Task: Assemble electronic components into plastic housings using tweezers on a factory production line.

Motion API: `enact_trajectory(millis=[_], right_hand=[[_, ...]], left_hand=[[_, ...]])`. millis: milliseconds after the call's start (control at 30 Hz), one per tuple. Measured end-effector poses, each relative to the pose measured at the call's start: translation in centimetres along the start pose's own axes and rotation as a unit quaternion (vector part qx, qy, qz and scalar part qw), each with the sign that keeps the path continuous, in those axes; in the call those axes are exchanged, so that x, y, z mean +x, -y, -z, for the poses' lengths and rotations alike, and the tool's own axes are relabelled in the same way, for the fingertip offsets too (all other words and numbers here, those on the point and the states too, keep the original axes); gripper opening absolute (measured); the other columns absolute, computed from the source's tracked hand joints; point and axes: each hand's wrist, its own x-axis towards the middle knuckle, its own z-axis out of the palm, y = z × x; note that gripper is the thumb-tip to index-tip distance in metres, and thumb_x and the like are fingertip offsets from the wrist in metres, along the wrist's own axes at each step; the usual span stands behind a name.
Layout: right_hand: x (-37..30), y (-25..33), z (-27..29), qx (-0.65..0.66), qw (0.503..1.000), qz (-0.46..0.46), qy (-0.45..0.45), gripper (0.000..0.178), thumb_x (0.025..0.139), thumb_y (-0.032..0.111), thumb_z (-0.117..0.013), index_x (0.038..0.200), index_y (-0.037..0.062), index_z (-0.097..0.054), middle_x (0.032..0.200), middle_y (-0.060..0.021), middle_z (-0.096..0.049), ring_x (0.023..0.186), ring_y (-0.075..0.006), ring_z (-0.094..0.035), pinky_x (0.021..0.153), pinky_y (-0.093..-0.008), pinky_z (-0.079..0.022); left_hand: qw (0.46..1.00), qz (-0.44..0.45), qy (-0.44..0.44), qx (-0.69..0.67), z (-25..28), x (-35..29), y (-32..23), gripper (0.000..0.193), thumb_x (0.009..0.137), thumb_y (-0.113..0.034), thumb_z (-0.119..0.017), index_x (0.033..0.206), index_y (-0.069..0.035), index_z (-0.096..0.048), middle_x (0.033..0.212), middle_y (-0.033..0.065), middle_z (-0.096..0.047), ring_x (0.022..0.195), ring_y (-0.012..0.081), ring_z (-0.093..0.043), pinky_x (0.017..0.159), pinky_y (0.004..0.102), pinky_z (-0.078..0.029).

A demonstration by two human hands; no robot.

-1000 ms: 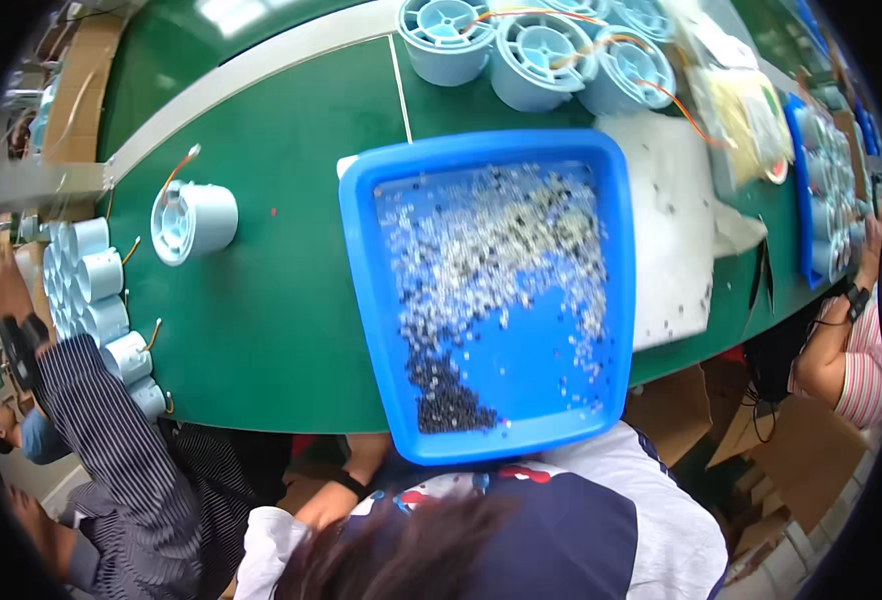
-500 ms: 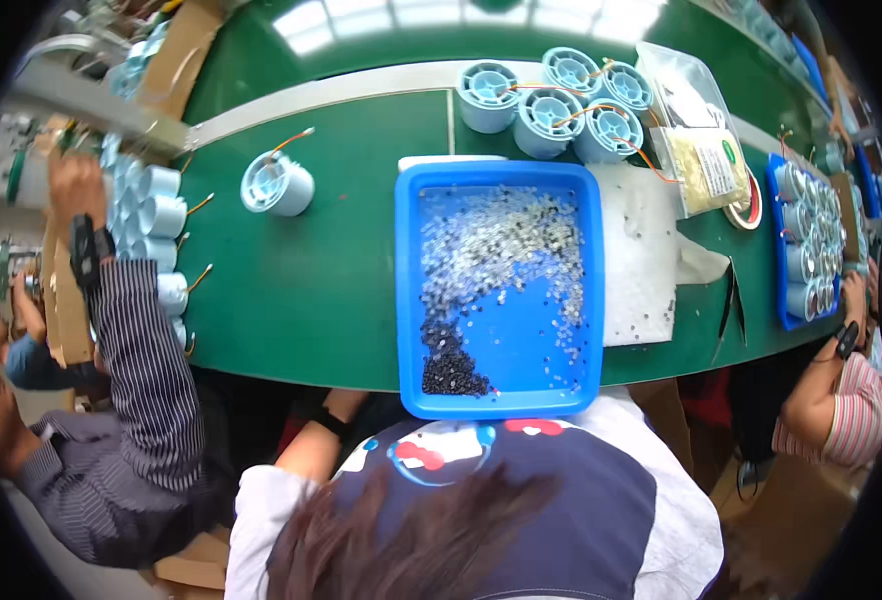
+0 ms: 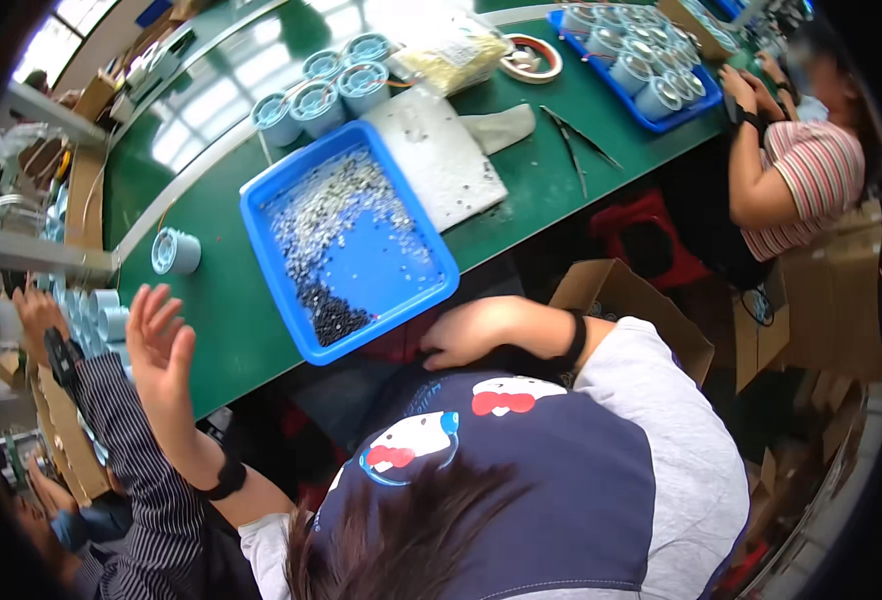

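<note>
The left hand (image 3: 164, 345) was empty, fingers apart; the right hand (image 3: 471, 330), near the tray (image 3: 391, 324), could not be judged. Dark pieces (image 3: 335, 317) lay heaped, pale pieces (image 3: 336, 190) scattered.

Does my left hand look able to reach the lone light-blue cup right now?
Probably yes: the left hand looks empty, the light-blue cup sits just beyond it, and nothing visible blocks the way.
</note>
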Motion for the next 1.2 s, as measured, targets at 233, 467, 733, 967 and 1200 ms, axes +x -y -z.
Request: enact_trajectory(millis=[233,467,733,967,1200], right_hand=[[-16.1,-5.0,9.3,0.034,0.753,-0.247,-0.608,0.024,0.074,0.02,-0.061,0.082,-0.0025,-0.06,0.074,-0.0121,-0.062,0.066,-0.0172,-0.059,0.061,-0.0284,-0.046],[-13.6,-10.4,12.3,-0.034,0.749,-0.371,-0.548,0.024,0.071,0.02,-0.062,0.073,-0.0038,-0.059,0.068,-0.0103,-0.061,0.062,-0.0173,-0.057,0.061,-0.0299,-0.045],[-16.5,-4.1,11.2,0.334,0.594,0.059,-0.73,0.018,0.083,0.014,-0.052,0.08,-0.0027,-0.057,0.047,0.0004,-0.042,0.044,-0.0065,-0.038,0.04,-0.0193,-0.029],[-9.4,0.5,9.8,0.586,0.474,0.465,-0.464,0.016,0.087,0.01,-0.042,0.085,-0.0025,-0.053,0.044,0.005,-0.033,0.041,-0.0051,-0.03,0.04,-0.0192,-0.028],[-5.1,3.0,9.6,0.633,0.455,0.466,-0.418,0.013,0.086,0.011,-0.045,0.085,0.0014,-0.054,0.047,0.0035,-0.037,0.042,-0.0054,-0.03,0.04,-0.0197,-0.029]], left_hand=[[0.964,-0.045,0.062,0.256,2.4,7.7,7.1,0.075,0.071,-0.021,-0.066,0.133,-0.017,-0.025,0.129,0.0159,-0.029,0.116,0.0294,-0.035,0.095,0.0376,-0.031],[0.967,-0.009,0.067,0.247,1.8,10.3,9.7,0.069,0.071,-0.019,-0.066,0.13,-0.009,-0.031,0.123,0.0164,-0.036,0.113,0.0283,-0.038,0.095,0.0366,-0.032],[0.985,-0.001,-0.152,0.077,2.2,6.4,4.9,0.058,0.073,-0.017,-0.067,0.119,0.003,-0.039,0.112,0.0126,-0.046,0.102,0.0216,-0.048,0.088,0.0307,-0.038],[0.971,-0.136,-0.14,-0.141,-5.9,-1.3,-1.1,0.083,0.062,-0.032,-0.077,0.123,0.001,-0.032,0.109,0.0159,-0.046,0.097,0.0258,-0.05,0.083,0.0349,-0.042],[0.987,-0.101,-0.038,-0.117,-9.4,-3.2,0.3,0.084,0.057,-0.036,-0.079,0.118,0.002,-0.035,0.11,0.0142,-0.045,0.102,0.0245,-0.047,0.087,0.0355,-0.039]])
